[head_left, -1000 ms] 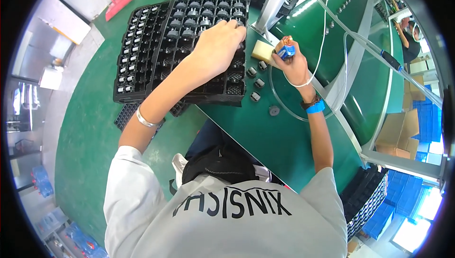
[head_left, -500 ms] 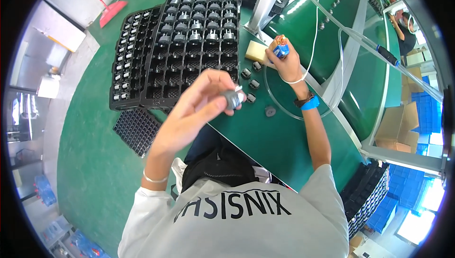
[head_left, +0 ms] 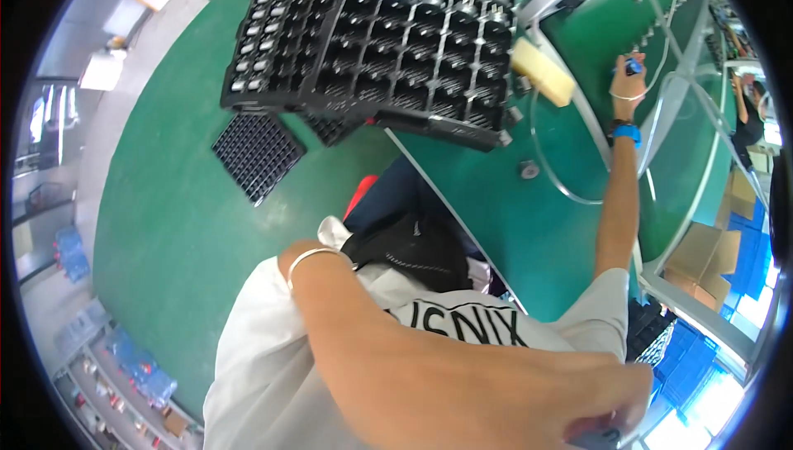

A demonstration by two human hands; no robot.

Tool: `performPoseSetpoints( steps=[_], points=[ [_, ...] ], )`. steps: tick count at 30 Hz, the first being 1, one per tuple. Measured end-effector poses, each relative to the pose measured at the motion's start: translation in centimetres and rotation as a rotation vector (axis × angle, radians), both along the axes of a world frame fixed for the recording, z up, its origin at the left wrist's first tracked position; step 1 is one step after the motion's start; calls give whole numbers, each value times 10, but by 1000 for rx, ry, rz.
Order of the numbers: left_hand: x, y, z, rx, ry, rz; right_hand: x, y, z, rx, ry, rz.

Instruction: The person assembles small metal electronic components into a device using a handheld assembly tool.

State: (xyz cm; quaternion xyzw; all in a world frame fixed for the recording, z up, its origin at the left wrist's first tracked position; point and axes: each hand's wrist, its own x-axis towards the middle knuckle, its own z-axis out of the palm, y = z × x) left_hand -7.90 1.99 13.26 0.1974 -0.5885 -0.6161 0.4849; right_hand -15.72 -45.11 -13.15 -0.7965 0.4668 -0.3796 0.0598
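Observation:
My left arm reaches across my body at the lower edge, blurred. The left hand (head_left: 529, 392) is closed, and a dark grey round plug part (head_left: 607, 437) shows at its fingertips, partly hidden and cut by the picture edge. Stretched out at the far right, my right hand (head_left: 628, 86) is wrapped round a small blue object (head_left: 633, 66) whose exact kind is too small to tell. That hand is over the green surface with a row of small parts. A black tray (head_left: 413, 45) of grey plug parts with metal pins stands left of it.
A yellow foam block (head_left: 543, 72) and a lone grey round part (head_left: 529, 170) lie on the green table (head_left: 529, 235). A clear hose (head_left: 570, 197) loops nearby. A smaller black tray (head_left: 258, 157) is on the floor. Cardboard boxes (head_left: 702, 264) stand at right; a co-worker (head_left: 747, 115) is beyond.
My left hand has swung from in front of the tray down across my body to the lower right, with the plug part. My right hand has reached farther right with the blue object. The view has shifted.

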Motion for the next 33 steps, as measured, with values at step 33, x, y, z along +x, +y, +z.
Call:
performPoseSetpoints(
  steps=[33],
  points=[
    [5, -45, -123, 31, 40, 1130, -13, 280, 157, 1316, -595, 1066]
  ],
)
